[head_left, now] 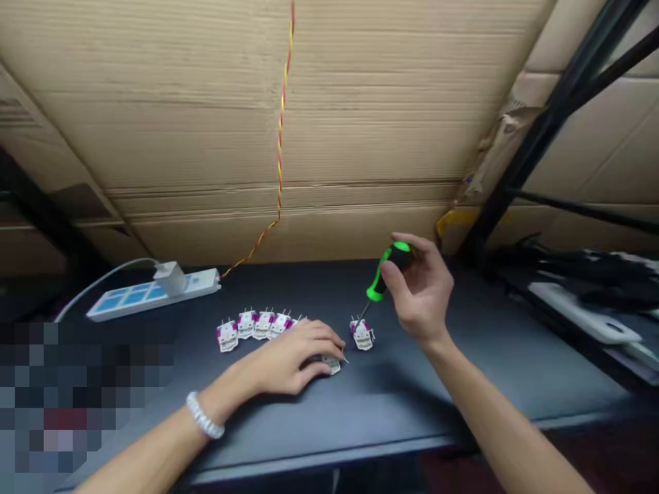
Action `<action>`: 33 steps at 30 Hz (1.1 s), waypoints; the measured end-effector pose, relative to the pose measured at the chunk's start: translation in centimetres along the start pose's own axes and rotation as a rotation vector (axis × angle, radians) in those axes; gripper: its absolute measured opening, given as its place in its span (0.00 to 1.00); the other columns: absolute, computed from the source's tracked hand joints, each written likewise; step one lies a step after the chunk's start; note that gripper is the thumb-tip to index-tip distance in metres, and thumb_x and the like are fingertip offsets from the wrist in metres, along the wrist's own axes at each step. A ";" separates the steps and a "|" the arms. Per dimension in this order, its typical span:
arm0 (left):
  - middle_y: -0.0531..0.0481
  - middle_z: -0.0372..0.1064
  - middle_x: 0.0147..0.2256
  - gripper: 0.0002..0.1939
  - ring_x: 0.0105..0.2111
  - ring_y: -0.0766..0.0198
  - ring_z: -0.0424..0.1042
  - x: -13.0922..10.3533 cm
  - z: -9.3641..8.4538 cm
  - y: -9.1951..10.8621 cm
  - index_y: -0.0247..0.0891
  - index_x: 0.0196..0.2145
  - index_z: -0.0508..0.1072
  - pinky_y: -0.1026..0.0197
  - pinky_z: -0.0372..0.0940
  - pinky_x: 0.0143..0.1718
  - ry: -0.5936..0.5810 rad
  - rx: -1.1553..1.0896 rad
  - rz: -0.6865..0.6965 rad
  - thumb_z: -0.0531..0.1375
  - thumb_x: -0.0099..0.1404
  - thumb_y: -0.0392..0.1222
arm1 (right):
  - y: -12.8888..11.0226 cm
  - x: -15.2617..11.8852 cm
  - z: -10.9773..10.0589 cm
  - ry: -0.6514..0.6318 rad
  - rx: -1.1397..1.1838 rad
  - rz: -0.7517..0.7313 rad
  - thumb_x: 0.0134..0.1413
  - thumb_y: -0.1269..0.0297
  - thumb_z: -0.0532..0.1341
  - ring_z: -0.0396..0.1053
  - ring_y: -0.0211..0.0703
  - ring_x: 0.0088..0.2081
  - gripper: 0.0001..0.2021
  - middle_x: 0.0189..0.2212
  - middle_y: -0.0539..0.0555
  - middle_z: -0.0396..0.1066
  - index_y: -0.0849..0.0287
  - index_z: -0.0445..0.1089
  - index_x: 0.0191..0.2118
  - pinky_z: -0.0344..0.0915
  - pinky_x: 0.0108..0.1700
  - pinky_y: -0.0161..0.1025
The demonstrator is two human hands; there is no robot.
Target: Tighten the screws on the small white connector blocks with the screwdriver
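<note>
My right hand (425, 291) grips a green and black screwdriver (379, 274), its shaft slanting down to a small white and purple part (363, 335) on the dark table. Left of that, my left hand (301, 353) lies low over the table, its fingers and thumb around another white part (332, 363), which they partly cover. Beyond my left wrist, several similar white and purple parts (247, 324) form a curved row with metal pins pointing away from me. The hand hides the right end of this row.
At the back left, a white power strip (198, 283) holds a plug (170, 278) with a cable. A red and yellow twisted wire (281, 151) hangs before the cardboard wall (180, 130). Electronics and a white device (584, 314) lie right, beside a black metal frame (530, 137).
</note>
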State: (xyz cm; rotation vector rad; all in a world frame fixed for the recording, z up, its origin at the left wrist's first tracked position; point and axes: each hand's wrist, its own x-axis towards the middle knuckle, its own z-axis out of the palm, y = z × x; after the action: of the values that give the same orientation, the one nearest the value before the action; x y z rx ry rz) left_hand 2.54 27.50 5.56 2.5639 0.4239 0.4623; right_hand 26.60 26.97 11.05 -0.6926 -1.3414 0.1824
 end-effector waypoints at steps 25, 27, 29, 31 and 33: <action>0.44 0.78 0.48 0.12 0.54 0.51 0.72 2.2 0.9 1.9 0.39 0.45 0.76 0.52 0.71 0.54 -0.116 0.377 0.100 0.52 0.75 0.32 | 1.9 0.9 -1.1 0.006 -0.006 0.085 0.61 0.58 0.68 0.69 0.41 0.37 0.16 0.40 0.52 0.67 0.52 0.72 0.53 0.71 0.37 0.39; 0.43 0.78 0.48 0.12 0.53 0.51 0.72 2.2 0.9 1.8 0.39 0.44 0.76 0.52 0.71 0.54 -0.126 0.371 0.100 0.52 0.74 0.32 | 2.0 0.9 -1.2 0.002 -0.006 0.092 0.61 0.57 0.68 0.69 0.41 0.37 0.16 0.40 0.51 0.67 0.52 0.73 0.53 0.71 0.37 0.39; 0.43 0.77 0.48 0.12 0.53 0.51 0.72 2.2 0.7 1.6 0.39 0.43 0.76 0.52 0.71 0.54 -0.132 0.367 0.093 0.53 0.74 0.32 | 2.1 1.0 -1.2 -0.001 -0.006 0.088 0.61 0.57 0.68 0.69 0.40 0.36 0.16 0.40 0.50 0.67 0.52 0.73 0.53 0.71 0.38 0.39; 0.43 0.77 0.47 0.12 0.53 0.51 0.72 2.2 0.6 1.4 0.40 0.43 0.76 0.52 0.71 0.53 -0.129 0.367 0.094 0.53 0.73 0.31 | 2.2 1.0 -1.3 0.000 -0.004 0.080 0.61 0.58 0.68 0.69 0.40 0.37 0.16 0.40 0.50 0.66 0.52 0.73 0.53 0.71 0.38 0.39; 0.43 0.77 0.48 0.12 0.54 0.51 0.72 2.2 0.4 1.1 0.40 0.44 0.76 0.52 0.71 0.53 -0.121 0.380 0.093 0.52 0.74 0.32 | 2.3 1.1 -1.4 0.002 -0.001 0.077 0.61 0.59 0.68 0.69 0.40 0.37 0.15 0.40 0.50 0.66 0.52 0.73 0.53 0.71 0.39 0.39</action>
State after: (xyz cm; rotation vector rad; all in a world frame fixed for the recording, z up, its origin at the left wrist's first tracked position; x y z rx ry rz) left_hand 4.90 27.27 6.29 2.9699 0.3795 0.2761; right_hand 28.74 28.83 10.64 -0.7456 -1.3142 0.2422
